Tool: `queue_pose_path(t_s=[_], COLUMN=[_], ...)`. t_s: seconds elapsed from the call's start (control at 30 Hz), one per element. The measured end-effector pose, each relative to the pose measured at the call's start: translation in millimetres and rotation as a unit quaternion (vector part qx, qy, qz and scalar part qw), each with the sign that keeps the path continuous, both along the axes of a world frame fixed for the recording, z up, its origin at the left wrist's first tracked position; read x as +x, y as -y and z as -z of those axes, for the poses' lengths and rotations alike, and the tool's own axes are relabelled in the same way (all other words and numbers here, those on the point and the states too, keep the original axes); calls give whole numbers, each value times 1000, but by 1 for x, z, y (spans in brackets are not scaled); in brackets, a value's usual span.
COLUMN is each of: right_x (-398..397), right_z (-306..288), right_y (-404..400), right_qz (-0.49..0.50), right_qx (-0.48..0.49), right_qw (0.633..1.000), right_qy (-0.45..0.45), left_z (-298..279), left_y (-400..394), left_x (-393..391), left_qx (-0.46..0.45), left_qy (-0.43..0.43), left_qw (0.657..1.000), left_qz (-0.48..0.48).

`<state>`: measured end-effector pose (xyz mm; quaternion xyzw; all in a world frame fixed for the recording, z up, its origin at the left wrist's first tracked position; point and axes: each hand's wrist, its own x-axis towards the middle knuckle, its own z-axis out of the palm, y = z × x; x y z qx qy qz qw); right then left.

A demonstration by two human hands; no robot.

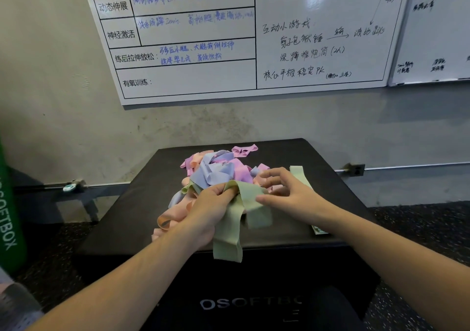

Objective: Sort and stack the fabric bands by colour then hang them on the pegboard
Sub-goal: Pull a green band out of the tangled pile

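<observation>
Black worktop (305, 152), mixed pile (216, 168): we're mid-sort on greens. Left hand (211, 208) grip clamped on green bands (236, 218); right hand (287, 193) fingers apart, thumb on them. Next: pull free, stack.

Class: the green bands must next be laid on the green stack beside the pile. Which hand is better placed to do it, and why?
Right. The right hand already touches the green bands and sits next to the green stack. The left hand grips them on the far side, against the mixed pile.
</observation>
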<state>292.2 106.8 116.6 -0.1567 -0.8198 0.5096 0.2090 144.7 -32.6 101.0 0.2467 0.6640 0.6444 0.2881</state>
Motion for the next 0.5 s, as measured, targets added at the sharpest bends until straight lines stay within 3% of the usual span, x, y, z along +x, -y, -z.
queue_pose_path(t_s=[0.17,0.37,0.5], right_x=[-7,7,11], right_z=[5,-2,-1], right_y=[8,-3,-7], right_qz=[43,-9,35], right_qx=[127,83,7], right_qw=[991,996,999], right_qy=[-8,-32,-21], left_z=[-10,-13,-13], left_y=[2,12,14], left_x=[9,4,6], left_qx=[25,-10,2], left_qy=[18,-15,-52], left_qw=[999,999,997], left_qz=[16,32,61])
